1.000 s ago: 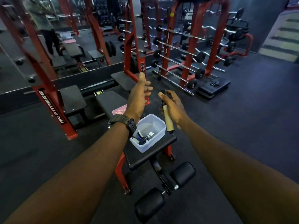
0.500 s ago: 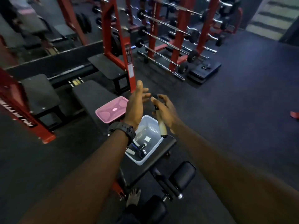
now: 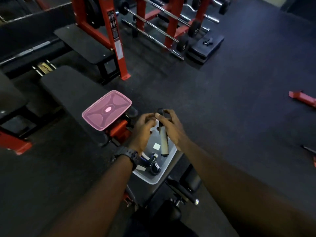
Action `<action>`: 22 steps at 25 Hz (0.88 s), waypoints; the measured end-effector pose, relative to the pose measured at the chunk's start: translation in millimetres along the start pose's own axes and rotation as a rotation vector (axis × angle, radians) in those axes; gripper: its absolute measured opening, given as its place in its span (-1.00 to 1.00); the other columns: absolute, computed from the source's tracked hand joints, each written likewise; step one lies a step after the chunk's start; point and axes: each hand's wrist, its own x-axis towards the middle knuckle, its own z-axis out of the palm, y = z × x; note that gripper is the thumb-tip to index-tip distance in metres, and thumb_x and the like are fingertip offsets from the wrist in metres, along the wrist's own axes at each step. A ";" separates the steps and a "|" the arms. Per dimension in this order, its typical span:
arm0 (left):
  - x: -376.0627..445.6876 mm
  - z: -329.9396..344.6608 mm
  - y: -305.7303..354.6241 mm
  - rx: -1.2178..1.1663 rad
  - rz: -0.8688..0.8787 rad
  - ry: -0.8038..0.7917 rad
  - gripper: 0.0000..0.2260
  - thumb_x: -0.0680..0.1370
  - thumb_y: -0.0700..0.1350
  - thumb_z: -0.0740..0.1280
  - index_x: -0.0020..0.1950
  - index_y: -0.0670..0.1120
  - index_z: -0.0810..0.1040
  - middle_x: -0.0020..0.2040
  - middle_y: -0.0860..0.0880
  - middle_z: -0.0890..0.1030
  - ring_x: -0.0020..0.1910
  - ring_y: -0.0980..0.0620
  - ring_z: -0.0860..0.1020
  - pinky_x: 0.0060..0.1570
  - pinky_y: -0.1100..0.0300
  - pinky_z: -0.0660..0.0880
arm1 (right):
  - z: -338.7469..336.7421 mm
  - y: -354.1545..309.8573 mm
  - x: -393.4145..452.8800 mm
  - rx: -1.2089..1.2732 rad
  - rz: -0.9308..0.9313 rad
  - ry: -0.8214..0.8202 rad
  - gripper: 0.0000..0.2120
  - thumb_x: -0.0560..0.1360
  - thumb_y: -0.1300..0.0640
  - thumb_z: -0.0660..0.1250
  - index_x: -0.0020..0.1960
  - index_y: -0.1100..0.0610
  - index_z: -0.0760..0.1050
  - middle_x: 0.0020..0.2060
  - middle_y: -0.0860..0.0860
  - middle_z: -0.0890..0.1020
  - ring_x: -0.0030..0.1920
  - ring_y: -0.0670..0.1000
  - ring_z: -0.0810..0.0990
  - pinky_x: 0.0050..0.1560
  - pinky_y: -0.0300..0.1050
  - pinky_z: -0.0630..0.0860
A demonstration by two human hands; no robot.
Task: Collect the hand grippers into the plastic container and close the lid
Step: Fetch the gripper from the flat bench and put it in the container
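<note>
1. The right hand, at the centre of the frame, curls its fingers round a hand gripper with a pale handle; the handle hangs down over the open container.
2. The left hand is just beside it, fingers loosely bent, fingertips near the black top end of the gripper; whether they touch it cannot be told.
3. A black watch sits on the left wrist.
4. The container, clear plastic, stands on a black bench below the hands. Inside, at its near end, lies a second gripper with a metal spring and dark handles.
5. The pink lid lies flat on the bench, up and left of the container, apart from it.
6. In the upper part of the frame, red racks hold barbells above a dark floor.
</note>
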 end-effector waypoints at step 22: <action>111.1 -9.0 -100.4 1.718 0.287 -0.553 -0.69 0.61 -0.17 0.22 0.31 0.02 0.59 0.24 -0.06 0.61 0.27 -0.14 0.58 0.09 -0.02 0.55 | -15.0 112.8 55.2 -1.699 -0.285 -0.207 -0.57 0.47 -0.33 0.28 0.01 0.01 0.60 -0.03 0.04 0.63 0.07 0.10 0.44 -0.01 0.04 0.29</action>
